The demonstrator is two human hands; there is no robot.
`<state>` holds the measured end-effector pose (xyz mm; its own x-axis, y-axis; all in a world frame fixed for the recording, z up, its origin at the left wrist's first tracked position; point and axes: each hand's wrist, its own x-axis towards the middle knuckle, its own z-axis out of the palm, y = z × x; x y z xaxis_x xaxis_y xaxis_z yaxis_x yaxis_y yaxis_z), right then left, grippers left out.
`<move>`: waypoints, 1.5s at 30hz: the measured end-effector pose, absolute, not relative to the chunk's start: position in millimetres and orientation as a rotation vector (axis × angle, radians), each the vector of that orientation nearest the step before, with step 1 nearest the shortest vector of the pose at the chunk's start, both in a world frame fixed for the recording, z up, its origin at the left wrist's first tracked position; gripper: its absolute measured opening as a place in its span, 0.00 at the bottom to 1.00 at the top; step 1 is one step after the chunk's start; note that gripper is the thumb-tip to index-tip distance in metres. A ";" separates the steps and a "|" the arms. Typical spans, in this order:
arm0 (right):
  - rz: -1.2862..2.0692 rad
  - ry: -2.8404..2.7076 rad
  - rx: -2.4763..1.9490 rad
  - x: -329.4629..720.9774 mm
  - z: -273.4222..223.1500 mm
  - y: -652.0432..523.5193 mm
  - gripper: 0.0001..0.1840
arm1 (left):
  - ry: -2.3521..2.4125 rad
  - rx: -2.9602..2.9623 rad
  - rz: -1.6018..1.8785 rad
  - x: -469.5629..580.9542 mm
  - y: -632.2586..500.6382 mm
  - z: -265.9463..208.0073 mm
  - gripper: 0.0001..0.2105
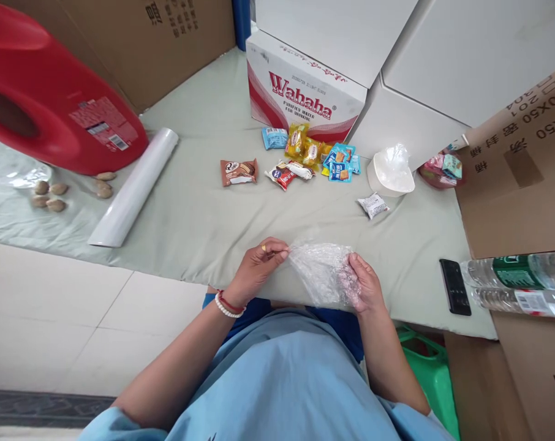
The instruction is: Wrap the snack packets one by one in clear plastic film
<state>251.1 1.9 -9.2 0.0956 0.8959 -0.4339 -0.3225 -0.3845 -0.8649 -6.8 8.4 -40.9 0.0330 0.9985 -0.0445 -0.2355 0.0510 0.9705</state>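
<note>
A crumpled sheet of clear plastic film (321, 272) stretches between my two hands, above the front edge of the cloth-covered table. My left hand (261, 266) pinches one end between thumb and fingers. At the other side my right hand (366, 285) grips the bunched film, its thumb on top and its other fingers partly hidden. Beyond the hands lie a brown snack packet (239, 173), a red-and-white wrapped snack (289, 174), yellow packets (297, 142), blue packets (340, 165) and a small silver-white packet (373, 206).
A white bowl (388, 187) holding clear plastic stands by the Wahaha carton (305, 92). To the left are a white roll (135, 187), several brown nuts (57, 188) and a red jug (61, 92). A phone (455, 286) and plastic bottles (511, 271) lie at right.
</note>
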 end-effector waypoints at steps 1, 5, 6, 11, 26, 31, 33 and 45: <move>1.500 -0.592 -1.332 252.8 -9.5 2.8 0.27 | 0.986 1.026 1.289 -10.1 6.7 -41.0 0.10; 1.483 -0.568 -1.326 261.4 -9.6 4.6 0.26 | 0.844 1.130 1.237 -31.9 2.5 -41.9 0.07; 1.479 -0.587 -1.338 263.4 -10.0 4.8 0.25 | 0.846 1.187 1.200 -38.5 2.2 -41.9 0.08; 1.433 -0.656 -1.414 270.4 -16.2 7.8 0.25 | 0.946 1.481 1.058 -66.9 2.6 -33.4 0.11; 1.187 -0.929 -1.607 298.3 -18.8 51.0 0.24 | 1.251 2.149 0.828 -52.5 -3.5 -24.8 0.17; 1.126 -0.982 -1.619 304.6 -21.8 61.6 0.21 | 0.998 2.281 0.878 -30.7 -27.1 -24.7 0.18; 1.109 -0.984 -1.636 309.9 -26.0 68.9 0.21 | 0.910 2.369 0.745 -23.3 -32.4 -32.3 0.24; 0.228 -1.977 -1.266 286.3 2.5 -9.5 0.12 | 0.900 2.168 0.824 -24.8 -24.5 -53.9 0.08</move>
<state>286.3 -9.5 2.5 -0.2163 0.8371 0.5025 0.7004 0.4916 -0.5175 -24.8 -24.5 -53.9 0.5685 0.7670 0.2975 0.3642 -0.5589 0.7450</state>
